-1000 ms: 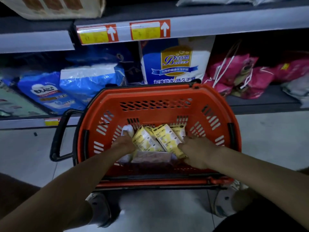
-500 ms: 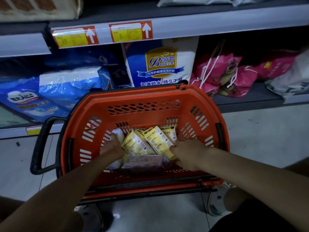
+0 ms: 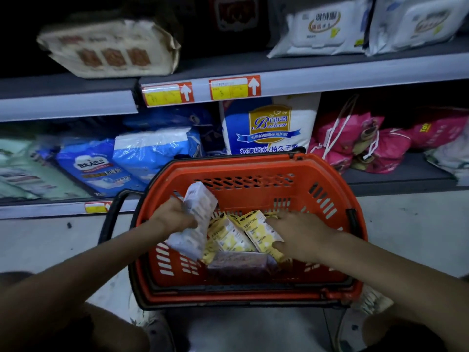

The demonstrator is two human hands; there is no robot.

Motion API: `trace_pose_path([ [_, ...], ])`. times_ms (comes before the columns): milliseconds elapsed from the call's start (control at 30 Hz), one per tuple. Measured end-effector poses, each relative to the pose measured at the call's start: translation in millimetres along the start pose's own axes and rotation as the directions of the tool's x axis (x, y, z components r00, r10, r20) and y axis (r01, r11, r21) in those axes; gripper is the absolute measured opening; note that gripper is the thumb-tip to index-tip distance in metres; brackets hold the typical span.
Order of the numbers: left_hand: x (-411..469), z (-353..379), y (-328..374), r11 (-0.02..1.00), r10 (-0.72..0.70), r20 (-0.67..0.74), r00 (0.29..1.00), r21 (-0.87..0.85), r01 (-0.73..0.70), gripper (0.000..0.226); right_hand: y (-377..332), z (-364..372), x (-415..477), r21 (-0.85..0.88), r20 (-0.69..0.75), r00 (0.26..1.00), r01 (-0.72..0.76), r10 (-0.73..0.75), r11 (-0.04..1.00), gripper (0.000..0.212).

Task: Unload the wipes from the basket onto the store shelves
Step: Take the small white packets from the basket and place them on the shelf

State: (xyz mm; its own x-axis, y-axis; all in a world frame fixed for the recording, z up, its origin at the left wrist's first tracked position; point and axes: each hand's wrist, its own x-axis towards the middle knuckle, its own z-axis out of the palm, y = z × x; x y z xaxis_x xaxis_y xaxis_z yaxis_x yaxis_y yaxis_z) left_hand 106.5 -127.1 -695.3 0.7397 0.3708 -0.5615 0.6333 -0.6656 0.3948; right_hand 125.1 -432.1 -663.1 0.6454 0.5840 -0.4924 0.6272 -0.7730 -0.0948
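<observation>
Inside basket (image 3: 253,171), 9 o'clock: left hand (image 3: 172,219) grips white pack (image 3: 196,214), tilted, held above others. 3 o'clock: right hand (image 3: 302,232) clasps yellow packs (image 3: 253,232), thumb on near edge. Purple pack (image 3: 241,262) at 6 o'clock. Shelf (image 3: 406,174) at 12 o'clock, beyond rim.

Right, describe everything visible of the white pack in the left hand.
The white wipes pack is long and soft, wrapped in shiny plastic film with faint print too blurred to read. It stands tilted, upper end leaning right, over the left side of the orange basket. The left hand grips its middle. Its lower end hangs beside the yellow packs; whether they touch is unclear.
</observation>
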Motion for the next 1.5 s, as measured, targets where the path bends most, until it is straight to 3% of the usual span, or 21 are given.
trace_pose_path([
  [100,-26,-22,9,0.888,-0.002,0.087,0.996,-0.459,0.042,0.029,-5,-13,-1,0.279,-0.133,0.991,0.009,0.030,0.960,0.053],
  [200,-56,-26,22,0.758,0.081,0.212,0.974,-0.648,0.078,0.032,-13,-25,0,0.632,-0.226,0.968,0.059,0.112,0.772,0.050],
  [267,-68,-20,31,0.670,0.147,0.246,0.958,-0.737,0.086,0.032,-18,-29,2,0.775,-0.249,0.950,0.080,0.187,0.627,0.043],
  [367,-80,-11,47,0.602,0.220,0.209,0.953,-0.797,0.036,0.032,-22,-34,3,0.893,-0.258,0.928,0.124,0.268,0.432,0.038],
  [467,-86,-4,60,0.600,0.250,0.045,0.967,-0.791,-0.118,0.038,-28,-39,3,0.940,-0.230,0.933,0.140,0.277,0.310,0.042],
  [567,-88,4,65,0.617,0.246,-0.178,0.953,-0.730,-0.295,0.044,-34,-48,2,0.988,-0.156,0.954,0.152,0.258,0.035,0.044],
  [667,-86,11,66,0.570,0.322,-0.249,0.913,-0.719,-0.397,0.035,-36,-51,2,0.970,-0.124,0.962,0.170,0.243,-0.175,0.052],
  [767,-90,12,72,0.500,0.395,-0.214,0.894,-0.766,-0.405,0.025,-35,-50,3,0.956,-0.113,0.968,0.167,0.224,-0.243,0.053],
  [1000,-94,13,73,0.488,0.497,-0.097,0.862,-0.790,-0.371,0.036,-26,-45,1,0.950,-0.110,0.966,0.171,0.233,-0.262,0.057],
  [1133,-90,8,73,0.469,0.408,-0.178,0.895,-0.801,-0.373,0.032,-20,-43,0,0.918,-0.019,0.974,0.108,0.228,-0.382,0.050],
  [1233,-82,9,68,0.486,0.308,-0.178,0.935,-0.815,-0.315,0.024,-16,-42,-1,0.868,0.020,0.983,0.075,0.185,-0.492,0.068],
  [1367,-83,14,69,0.477,0.303,-0.052,0.952,-0.856,-0.199,0.023,-14,-51,-4,0.830,-0.020,0.993,0.083,0.119,-0.551,0.059],
  [1500,-90,17,75,0.440,0.394,0.072,0.916,-0.890,-0.120,0.025,-16,-59,-8,0.840,-0.090,0.990,0.132,0.105,-0.526,0.053],
])
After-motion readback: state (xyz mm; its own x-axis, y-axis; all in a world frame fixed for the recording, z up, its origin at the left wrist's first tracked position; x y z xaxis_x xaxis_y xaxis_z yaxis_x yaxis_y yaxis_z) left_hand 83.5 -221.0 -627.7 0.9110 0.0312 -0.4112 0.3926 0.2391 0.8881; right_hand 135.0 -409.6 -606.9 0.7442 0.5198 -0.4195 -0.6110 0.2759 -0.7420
